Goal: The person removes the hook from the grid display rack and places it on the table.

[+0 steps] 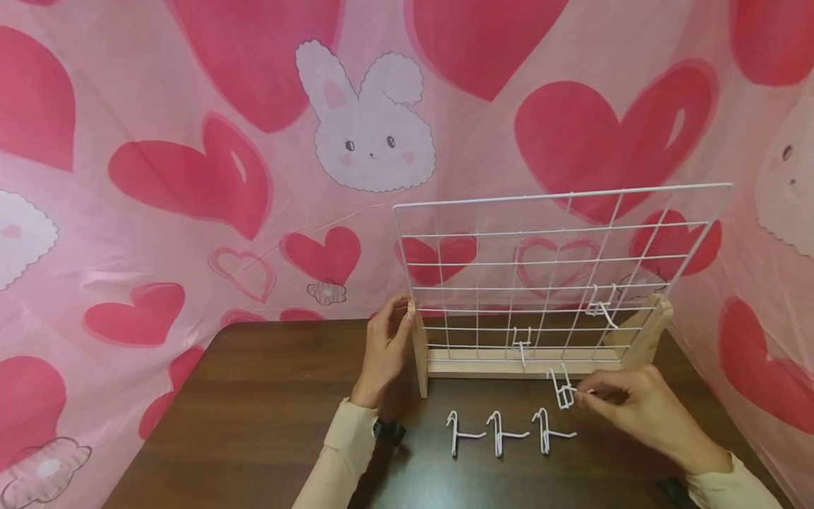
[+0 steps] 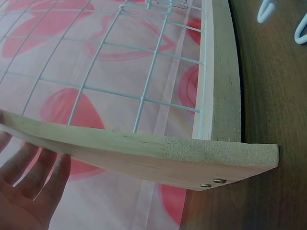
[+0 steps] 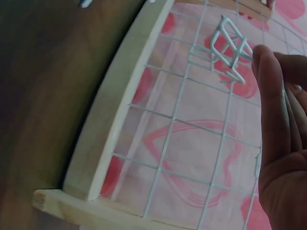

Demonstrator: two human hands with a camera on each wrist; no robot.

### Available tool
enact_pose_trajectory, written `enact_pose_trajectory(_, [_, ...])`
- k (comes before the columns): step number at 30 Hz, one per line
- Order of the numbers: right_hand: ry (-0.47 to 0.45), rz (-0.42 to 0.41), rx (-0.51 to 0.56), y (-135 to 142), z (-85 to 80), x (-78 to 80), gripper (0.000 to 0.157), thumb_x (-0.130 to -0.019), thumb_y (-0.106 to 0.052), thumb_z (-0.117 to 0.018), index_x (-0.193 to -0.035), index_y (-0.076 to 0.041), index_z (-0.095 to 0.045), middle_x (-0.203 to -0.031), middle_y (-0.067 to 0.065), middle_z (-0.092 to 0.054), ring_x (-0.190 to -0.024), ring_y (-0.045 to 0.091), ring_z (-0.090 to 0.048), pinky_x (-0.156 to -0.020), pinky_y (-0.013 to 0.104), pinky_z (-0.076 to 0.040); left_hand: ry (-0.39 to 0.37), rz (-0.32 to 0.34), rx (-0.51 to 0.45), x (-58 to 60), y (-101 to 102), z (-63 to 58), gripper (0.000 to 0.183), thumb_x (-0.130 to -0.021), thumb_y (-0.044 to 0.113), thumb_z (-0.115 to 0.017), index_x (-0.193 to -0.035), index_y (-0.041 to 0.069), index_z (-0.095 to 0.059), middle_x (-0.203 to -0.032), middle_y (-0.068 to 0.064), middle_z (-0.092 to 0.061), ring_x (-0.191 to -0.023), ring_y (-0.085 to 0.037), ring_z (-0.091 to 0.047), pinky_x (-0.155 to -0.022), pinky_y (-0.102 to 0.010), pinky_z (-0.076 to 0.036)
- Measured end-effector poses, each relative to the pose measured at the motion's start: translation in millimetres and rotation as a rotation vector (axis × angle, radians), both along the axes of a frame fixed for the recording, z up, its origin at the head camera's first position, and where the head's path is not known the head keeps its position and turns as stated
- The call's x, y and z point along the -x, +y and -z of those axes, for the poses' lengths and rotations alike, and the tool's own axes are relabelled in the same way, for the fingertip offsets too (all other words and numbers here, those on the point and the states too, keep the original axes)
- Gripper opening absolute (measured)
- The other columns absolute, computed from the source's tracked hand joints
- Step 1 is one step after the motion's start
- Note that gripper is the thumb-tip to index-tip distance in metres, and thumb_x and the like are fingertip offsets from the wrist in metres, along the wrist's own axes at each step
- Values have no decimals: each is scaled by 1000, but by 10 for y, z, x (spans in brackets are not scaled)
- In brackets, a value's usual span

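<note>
Lying nearest on the dark brown wood-grain table (image 1: 254, 424), three white metal wire hooks (image 1: 498, 435) were lined up side by side, their prongs pointed right. Just beyond them, a fourth white wire hook (image 1: 564, 397) was pinched by its prong between the thumb and fingers of the right hand (image 1: 655, 413), in front of a pale wooden crossbar (image 1: 483, 360). The upper end of the left pale wooden side panel (image 1: 420, 360) was gripped between the thumb and fingers of the left hand (image 1: 384, 346). A white metal wire grid (image 1: 540, 287) was supported between both side panels. On it, a small white hook (image 1: 522, 344) was hung low near the middle, and another white hook (image 1: 600, 307) higher toward the right. Behind, a pink fabric backdrop (image 1: 477, 141) was printed with red hearts and white rabbits.
</note>
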State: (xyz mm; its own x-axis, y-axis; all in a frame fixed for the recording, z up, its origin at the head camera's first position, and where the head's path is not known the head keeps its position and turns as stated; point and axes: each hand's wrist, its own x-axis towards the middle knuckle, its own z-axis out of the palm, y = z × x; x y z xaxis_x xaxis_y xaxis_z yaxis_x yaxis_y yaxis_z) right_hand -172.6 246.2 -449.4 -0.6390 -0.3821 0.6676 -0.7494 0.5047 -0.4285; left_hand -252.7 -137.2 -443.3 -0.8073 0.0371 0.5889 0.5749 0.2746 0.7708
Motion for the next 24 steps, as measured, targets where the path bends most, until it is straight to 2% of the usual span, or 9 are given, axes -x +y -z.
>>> enact_pose_trajectory(4, [-38,-52,-21,48,114,9,44,-61,15,-86,-82,-22,-75,-70,-15,-72,-67,-19,-60,-57,8,-48,-6,2,-5,1,-2,-1,29,-104,11,-61,-131,3,-63,-122,-20,-73,-113,-44,-72,-98,-27,-58])
enact_pose_trajectory(8, [-66,-79,-52,114,216,6,44,-61,15,-86,-79,-23,-73,-68,-20,-69,-65,-21,-57,-55,7,-46,-8,0,-2,-4,1,3,29,-104,11,-61,-132,3,-63,-123,-21,-72,-112,-40,-73,-98,-27,-58])
enact_pose_trajectory(15, [-166,-196,-71,221,322,24,38,-66,16,-82,-77,-19,-72,-65,-15,-68,-66,-20,-57,-53,8,-46,3,-2,5,-9,3,-12,30,-103,10,-61,-132,2,-63,-122,-19,-73,-110,-37,-73,-97,-28,-59])
enact_pose_trajectory(21, [-252,-222,-95,240,386,50,36,-70,12,-82,-75,-21,-71,-60,-17,-65,-63,-24,-50,-49,8,-43,-4,-6,0,4,-1,-8,29,-104,12,-61,-132,2,-63,-121,-19,-73,-111,-38,-73,-97,-26,-58])
enact_pose_trajectory(24, [-307,-237,-91,267,414,55,33,-71,12,-81,-75,-19,-71,-60,-15,-66,-62,-23,-50,-48,9,-43,-2,0,-2,5,0,6,29,-104,11,-61,-132,3,-63,-121,-20,-73,-110,-37,-73,-97,-26,-58])
